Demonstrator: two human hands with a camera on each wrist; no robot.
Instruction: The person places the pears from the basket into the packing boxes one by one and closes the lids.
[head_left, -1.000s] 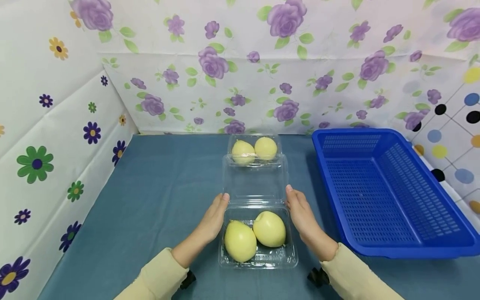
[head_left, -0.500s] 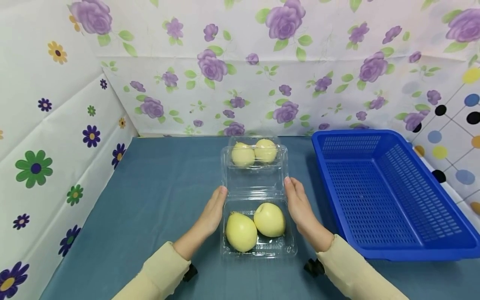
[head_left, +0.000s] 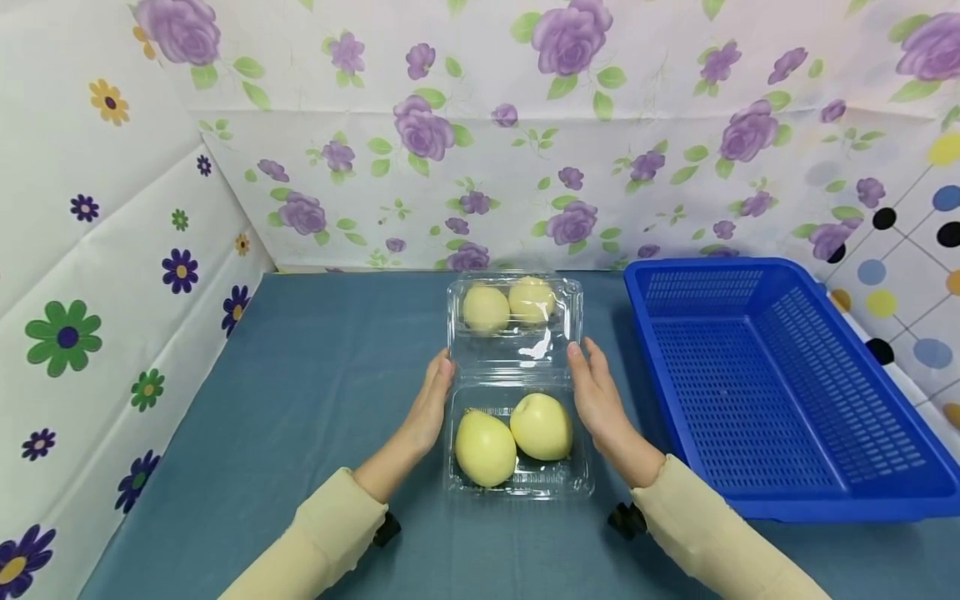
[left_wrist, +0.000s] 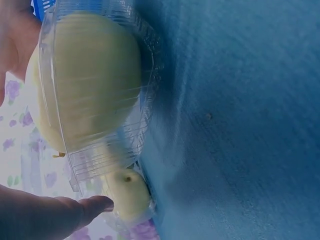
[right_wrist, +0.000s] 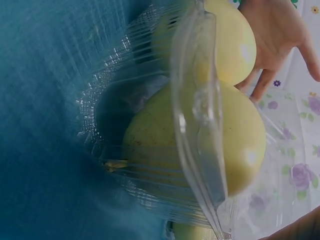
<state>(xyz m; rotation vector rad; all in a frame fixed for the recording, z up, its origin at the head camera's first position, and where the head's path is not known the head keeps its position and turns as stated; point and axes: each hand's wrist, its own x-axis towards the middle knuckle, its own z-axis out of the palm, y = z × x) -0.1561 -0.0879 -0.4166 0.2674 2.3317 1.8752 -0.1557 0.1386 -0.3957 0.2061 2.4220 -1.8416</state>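
Observation:
A clear plastic clamshell box (head_left: 517, 490) lies on the blue cloth with two pale yellow pears in its base, one pear (head_left: 485, 450) on the left and another (head_left: 542, 427) on the right. Its lid (head_left: 491, 346) stands raised at the far side. Along the left side, near the hinge, my left hand (head_left: 422, 410) rests with extended fingers. My right hand (head_left: 602, 404) flanks the opposite side, also with straight fingers. Close up, the left wrist view shows a pear (left_wrist: 95, 82) through the ribbed wall; contact of the fingers is hard to tell.
Behind the raised lid sits a second clear box with two pears (head_left: 486, 310), partly seen through the lid. A blue plastic basket (head_left: 750, 504) stands to the right. Flowered sheets (head_left: 337, 75) rise at the back and left.
Both hands and the box with its pears have shifted away from me. The lid now overlaps the pears of the rear box in view. The basket has stayed put.

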